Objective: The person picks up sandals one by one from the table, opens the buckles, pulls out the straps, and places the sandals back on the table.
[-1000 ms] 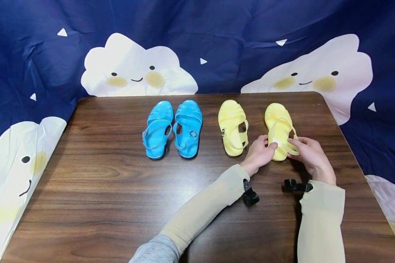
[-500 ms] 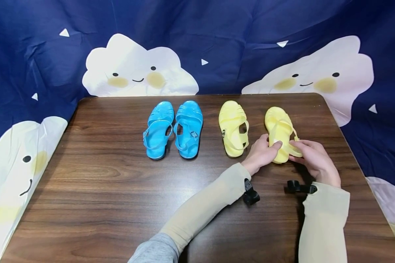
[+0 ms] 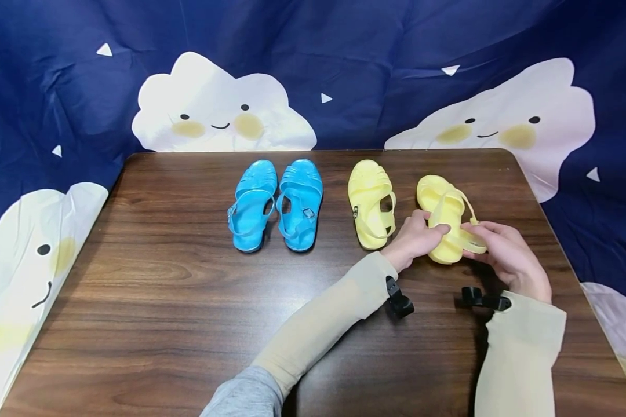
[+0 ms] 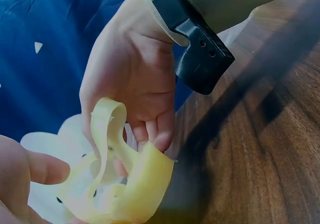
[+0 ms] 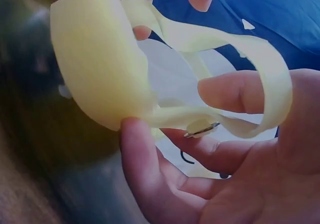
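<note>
steadying the sandal (image 3: 447, 250) with the left hand (image 3: 416, 236) pinching its side should let the right hand (image 3: 510, 255), fingers curled round the strap (image 5: 278, 84), ease it gently.

There are 2 blue sandals (image 3: 250, 211) (image 3: 299, 214), 2 yellow sandals (image 3: 367, 209) (image 3: 451, 215) — and 1 table (image 3: 177, 289).
</note>
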Motion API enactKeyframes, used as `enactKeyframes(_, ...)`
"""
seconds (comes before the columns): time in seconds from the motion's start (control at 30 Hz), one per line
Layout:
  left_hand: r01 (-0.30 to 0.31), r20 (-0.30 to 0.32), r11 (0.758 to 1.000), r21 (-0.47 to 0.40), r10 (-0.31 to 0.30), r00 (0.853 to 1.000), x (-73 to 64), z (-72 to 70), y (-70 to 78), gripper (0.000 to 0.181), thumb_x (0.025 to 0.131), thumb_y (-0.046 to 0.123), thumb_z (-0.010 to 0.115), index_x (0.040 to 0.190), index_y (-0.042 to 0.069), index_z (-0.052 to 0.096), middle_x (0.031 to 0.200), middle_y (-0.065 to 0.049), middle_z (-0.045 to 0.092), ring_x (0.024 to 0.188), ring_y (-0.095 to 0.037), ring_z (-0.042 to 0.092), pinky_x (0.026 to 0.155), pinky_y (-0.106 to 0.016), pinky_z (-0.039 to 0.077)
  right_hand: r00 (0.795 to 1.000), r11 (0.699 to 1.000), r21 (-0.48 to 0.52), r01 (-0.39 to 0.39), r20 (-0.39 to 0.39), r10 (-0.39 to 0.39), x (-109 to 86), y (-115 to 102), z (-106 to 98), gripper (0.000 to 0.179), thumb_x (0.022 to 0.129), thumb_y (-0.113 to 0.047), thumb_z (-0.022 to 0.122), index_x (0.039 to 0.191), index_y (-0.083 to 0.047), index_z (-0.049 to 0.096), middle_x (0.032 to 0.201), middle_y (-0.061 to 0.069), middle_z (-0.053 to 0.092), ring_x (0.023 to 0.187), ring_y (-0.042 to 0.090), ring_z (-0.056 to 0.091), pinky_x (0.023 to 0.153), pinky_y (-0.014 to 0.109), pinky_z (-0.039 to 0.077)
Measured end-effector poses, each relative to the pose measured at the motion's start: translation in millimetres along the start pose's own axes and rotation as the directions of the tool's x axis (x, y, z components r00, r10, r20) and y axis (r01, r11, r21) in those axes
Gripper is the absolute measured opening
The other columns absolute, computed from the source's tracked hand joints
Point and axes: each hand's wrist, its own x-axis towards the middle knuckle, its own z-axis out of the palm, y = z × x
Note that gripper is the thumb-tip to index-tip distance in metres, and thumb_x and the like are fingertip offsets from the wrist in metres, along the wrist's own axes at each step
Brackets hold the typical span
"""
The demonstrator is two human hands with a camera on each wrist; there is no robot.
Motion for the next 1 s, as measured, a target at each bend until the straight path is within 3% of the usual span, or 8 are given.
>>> enactKeyframes(0.17,0.004,0.003,1.000,-0.020,-0.004,1.000,-1.2,-1.5,1.5,0.042,0.093,0.038,0.061,0.127,0.017,0.051,0.120,0.002,0.056,0.102,-0.009,0.053,0.084,-0.025,0.045,0.999,0.999,0.014,0.041,0.001,-0.041,-4.0,-4.5,1.4,0.014,0.096,-0.024,0.059,0.103,-0.012,0.061,0.093,-0.010,0.063,0.081,0.002,0.065,0.071,0.022,0.057)
enactKeyframes(0.23,-0.009,0.005,1.000,-0.016,0.009,1.000,-2.3,-2.6,2.0,0.041,0.093,0.039,0.061,0.126,0.016,0.051,0.117,0.002,0.057,0.099,-0.009,0.053,0.082,-0.024,0.045,0.999,0.999,-0.036,0.033,-0.008,-0.033,-6.0,-6.9,1.8,0.015,0.097,-0.027,0.059,0.102,-0.012,0.061,0.090,-0.011,0.063,0.078,0.002,0.064,0.068,0.021,0.055)
enactKeyframes(0.4,-0.087,-0.026,0.993,0.080,0.089,0.996,-6.2,-6.9,5.6,0.043,0.093,0.041,0.060,0.127,0.018,0.050,0.120,0.001,0.056,0.104,-0.008,0.054,0.084,-0.022,0.045,0.999,0.994,-0.110,0.019,-0.032,-0.023,-11.8,-14.9,5.4,0.021,0.096,-0.031,0.059,0.103,-0.011,0.059,0.087,-0.011,0.062,0.071,0.002,0.062,0.063,0.019,0.053)
enactKeyframes(0.43,-0.103,-0.035,0.989,0.103,0.107,0.994,-7.1,-7.8,6.7,0.043,0.093,0.041,0.060,0.127,0.018,0.050,0.120,0.001,0.056,0.104,-0.008,0.054,0.084,-0.022,0.045,0.999,0.991,-0.131,0.019,-0.043,-0.025,-13.1,-16.4,6.6,0.022,0.096,-0.033,0.059,0.105,-0.012,0.058,0.086,-0.012,0.063,0.065,0.002,0.060,0.057,0.019,0.051)
enactKeyframes(0.53,-0.149,-0.065,0.977,0.153,0.161,0.985,-10.4,-10.8,9.6,0.043,0.092,0.042,0.061,0.126,0.019,0.051,0.119,0.002,0.055,0.104,-0.008,0.053,0.083,-0.021,0.044,0.997,0.997,-0.069,0.046,-0.065,-0.051,-16.3,-20.5,10.3,0.026,0.094,-0.030,0.062,0.109,-0.009,0.057,0.090,-0.010,0.064,0.058,0.003,0.058,0.055,0.019,0.052)
enactKeyframes(0.63,-0.203,-0.111,0.958,0.205,0.229,0.967,-12.9,-13.9,11.5,0.040,0.091,0.040,0.063,0.122,0.018,0.053,0.115,0.002,0.055,0.099,-0.007,0.052,0.080,-0.019,0.043,0.993,0.994,-0.095,0.049,-0.104,-0.059,-19.6,-24.9,14.5,0.031,0.093,-0.033,0.064,0.111,-0.009,0.055,0.092,-0.012,0.064,0.047,0.006,0.052,0.040,0.019,0.042)
enactKeyframes(0.77,-0.276,-0.162,0.916,0.290,0.331,0.930,-15.9,-19.3,13.2,0.036,0.090,0.041,0.064,0.115,0.017,0.055,0.106,0.004,0.055,0.092,-0.006,0.052,0.075,-0.014,0.040,0.989,0.996,-0.053,0.067,-0.131,-0.074,-22.9,-30.2,21.8,0.035,0.091,-0.033,0.067,0.108,-0.006,0.052,0.091,-0.009,0.061,0.040,0.011,0.047,0.033,0.023,0.033)
enactKeyframes(1.0,-0.361,-0.176,0.853,0.376,0.449,0.876,-27.0,-35.5,15.6,0.025,0.090,0.033,0.064,0.105,0.016,0.054,0.097,0.007,0.051,0.086,-0.005,0.048,0.072,-0.011,0.036,0.964,0.980,0.057,0.188,-0.199,-0.173,-26.9,-39.5,41.1,0.018,0.089,-0.024,0.070,0.090,-0.010,0.060,0.086,-0.004,0.058,0.060,0.009,0.065,0.053,0.023,0.054)
